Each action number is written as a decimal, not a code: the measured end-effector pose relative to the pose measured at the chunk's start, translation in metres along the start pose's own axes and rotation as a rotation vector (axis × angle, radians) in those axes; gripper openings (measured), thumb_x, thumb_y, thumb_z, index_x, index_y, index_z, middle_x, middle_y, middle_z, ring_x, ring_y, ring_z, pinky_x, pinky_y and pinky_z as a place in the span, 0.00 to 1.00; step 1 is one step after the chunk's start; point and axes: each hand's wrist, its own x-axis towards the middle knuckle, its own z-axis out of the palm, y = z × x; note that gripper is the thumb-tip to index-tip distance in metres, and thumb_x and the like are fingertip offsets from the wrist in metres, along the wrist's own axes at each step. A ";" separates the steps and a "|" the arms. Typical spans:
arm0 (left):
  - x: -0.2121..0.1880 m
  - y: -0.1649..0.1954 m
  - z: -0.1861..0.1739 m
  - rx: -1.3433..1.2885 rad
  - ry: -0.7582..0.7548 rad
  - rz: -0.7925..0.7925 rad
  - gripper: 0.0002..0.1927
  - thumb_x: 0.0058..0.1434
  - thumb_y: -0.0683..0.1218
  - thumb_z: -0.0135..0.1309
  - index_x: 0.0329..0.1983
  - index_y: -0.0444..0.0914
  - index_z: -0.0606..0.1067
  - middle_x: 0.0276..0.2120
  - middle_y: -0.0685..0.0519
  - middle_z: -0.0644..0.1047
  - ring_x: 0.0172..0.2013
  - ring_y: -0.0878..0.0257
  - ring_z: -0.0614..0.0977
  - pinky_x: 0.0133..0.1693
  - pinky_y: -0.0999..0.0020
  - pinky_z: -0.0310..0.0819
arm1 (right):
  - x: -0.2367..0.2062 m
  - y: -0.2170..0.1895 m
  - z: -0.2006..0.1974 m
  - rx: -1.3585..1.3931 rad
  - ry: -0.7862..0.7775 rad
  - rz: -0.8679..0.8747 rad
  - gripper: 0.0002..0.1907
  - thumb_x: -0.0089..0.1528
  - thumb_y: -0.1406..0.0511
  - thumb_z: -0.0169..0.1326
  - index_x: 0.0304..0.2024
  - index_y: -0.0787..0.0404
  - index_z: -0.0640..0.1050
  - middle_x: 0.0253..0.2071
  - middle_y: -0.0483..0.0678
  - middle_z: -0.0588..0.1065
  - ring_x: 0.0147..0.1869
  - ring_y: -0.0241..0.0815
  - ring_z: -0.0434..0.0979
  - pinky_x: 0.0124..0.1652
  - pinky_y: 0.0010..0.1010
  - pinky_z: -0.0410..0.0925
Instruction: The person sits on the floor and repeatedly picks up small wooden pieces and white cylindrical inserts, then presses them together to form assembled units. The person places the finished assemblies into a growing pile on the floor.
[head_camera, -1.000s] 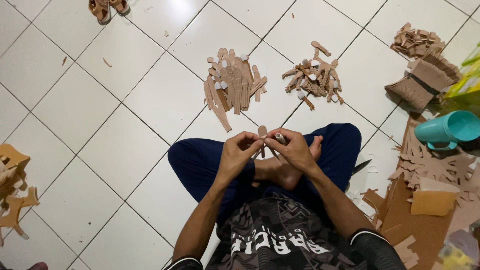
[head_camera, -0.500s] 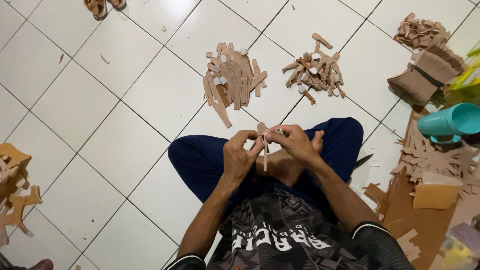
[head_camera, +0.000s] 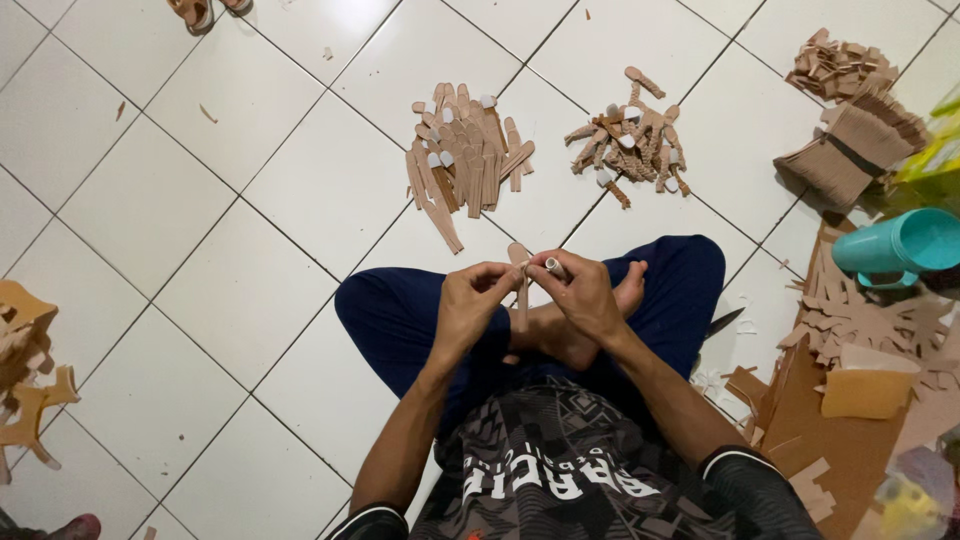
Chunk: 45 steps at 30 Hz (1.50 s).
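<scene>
I sit cross-legged on a white tiled floor. My left hand and my right hand meet above my lap. Between them stands a narrow brown cardboard strip with a rounded top, held upright. My left fingers pinch its upper part. My right hand also grips a small light tube whose tip touches the strip near the top. My bare foot lies just beneath the hands.
Two piles of similar cardboard pieces lie ahead: long strips and shorter bits. Stacked cardboard, a teal cup, cut scraps and a yellow block are at the right. More cutouts sit at the left edge.
My hands have stayed together on the strip, shifting only slightly. The view has drifted a little, so the piles sit a bit lower in the frame.
</scene>
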 end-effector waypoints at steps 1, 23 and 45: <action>0.002 -0.001 -0.002 -0.116 -0.042 -0.077 0.14 0.63 0.47 0.61 0.44 0.30 0.82 0.36 0.50 0.85 0.37 0.68 0.84 0.43 0.74 0.79 | -0.001 -0.002 0.000 -0.045 0.051 -0.149 0.11 0.65 0.66 0.61 0.48 0.66 0.81 0.37 0.50 0.82 0.37 0.36 0.79 0.35 0.22 0.72; -0.016 0.027 0.018 0.114 0.044 0.180 0.13 0.68 0.45 0.56 0.51 0.34 0.81 0.34 0.49 0.85 0.35 0.67 0.87 0.38 0.74 0.83 | -0.003 0.000 -0.009 0.372 -0.108 0.037 0.14 0.64 0.66 0.59 0.49 0.68 0.79 0.35 0.43 0.81 0.36 0.27 0.79 0.33 0.17 0.71; -0.012 0.029 0.009 0.090 -0.038 0.161 0.12 0.65 0.46 0.60 0.44 0.32 0.82 0.29 0.53 0.83 0.30 0.69 0.83 0.34 0.75 0.78 | 0.000 0.002 -0.005 0.334 -0.041 -0.036 0.10 0.65 0.67 0.61 0.44 0.69 0.81 0.30 0.39 0.74 0.31 0.24 0.65 0.28 0.16 0.59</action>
